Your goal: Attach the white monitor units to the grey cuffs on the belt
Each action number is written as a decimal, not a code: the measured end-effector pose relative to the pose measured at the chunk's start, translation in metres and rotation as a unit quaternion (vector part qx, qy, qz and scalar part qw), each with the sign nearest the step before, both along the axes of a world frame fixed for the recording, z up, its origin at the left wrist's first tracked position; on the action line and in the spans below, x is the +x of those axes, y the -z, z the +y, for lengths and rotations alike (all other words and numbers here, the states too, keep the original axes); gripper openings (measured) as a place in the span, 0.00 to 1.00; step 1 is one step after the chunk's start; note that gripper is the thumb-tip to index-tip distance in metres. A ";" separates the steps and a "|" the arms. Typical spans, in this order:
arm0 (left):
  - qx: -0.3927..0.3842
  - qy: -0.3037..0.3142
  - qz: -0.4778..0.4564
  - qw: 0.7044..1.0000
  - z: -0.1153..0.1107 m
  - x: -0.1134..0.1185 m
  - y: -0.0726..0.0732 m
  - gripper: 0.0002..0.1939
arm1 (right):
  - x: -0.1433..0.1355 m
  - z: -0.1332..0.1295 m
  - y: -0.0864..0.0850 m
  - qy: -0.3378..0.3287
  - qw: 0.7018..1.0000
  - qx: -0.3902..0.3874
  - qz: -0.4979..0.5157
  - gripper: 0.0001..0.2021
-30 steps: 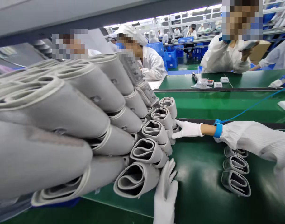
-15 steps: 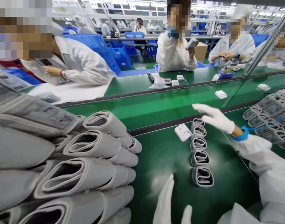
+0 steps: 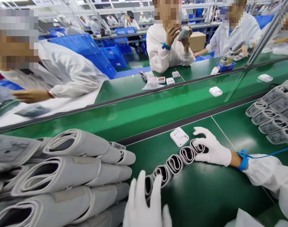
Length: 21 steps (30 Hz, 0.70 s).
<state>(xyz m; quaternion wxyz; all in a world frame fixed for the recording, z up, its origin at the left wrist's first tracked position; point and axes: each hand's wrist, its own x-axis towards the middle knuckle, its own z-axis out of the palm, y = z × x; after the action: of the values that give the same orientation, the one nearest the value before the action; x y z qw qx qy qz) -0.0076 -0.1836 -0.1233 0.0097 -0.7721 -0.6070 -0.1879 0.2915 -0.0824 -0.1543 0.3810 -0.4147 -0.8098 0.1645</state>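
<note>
Swung diagonal, the cuff row [image 3: 175, 164] stretches away rightward; left hand [image 3: 144, 205] and right hand [image 3: 212, 148] clasp its ends.

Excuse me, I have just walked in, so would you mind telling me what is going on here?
A person in white gloves has both hands at a row of rolled grey bands standing on a green table. The left hand is spread at the near end; the right hand curves around the far-end roll, though how firmly is unclear. A white device lies beside the row, and a larger pile of rolls sits to the left.
</note>
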 end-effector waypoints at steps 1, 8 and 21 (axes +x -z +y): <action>0.018 0.009 0.004 1.000 0.007 0.005 -0.002 0.37 | -0.003 -0.002 0.000 -0.037 0.999 -0.015 0.016 0.16; 0.001 0.072 0.015 0.997 0.043 0.058 -0.011 0.20 | -0.019 -0.018 0.004 -0.014 0.941 -0.254 0.224 0.16; 0.063 0.081 -0.011 0.995 0.023 0.016 -0.002 0.29 | 0.024 -0.030 -0.054 0.176 0.972 0.143 -0.065 0.40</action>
<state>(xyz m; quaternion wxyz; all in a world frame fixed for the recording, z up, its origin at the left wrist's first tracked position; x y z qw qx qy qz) 0.0080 -0.1602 -0.1214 0.0369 -0.8144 -0.5296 -0.2344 0.3158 -0.1127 -0.0999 0.4060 -0.5015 -0.7623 -0.0500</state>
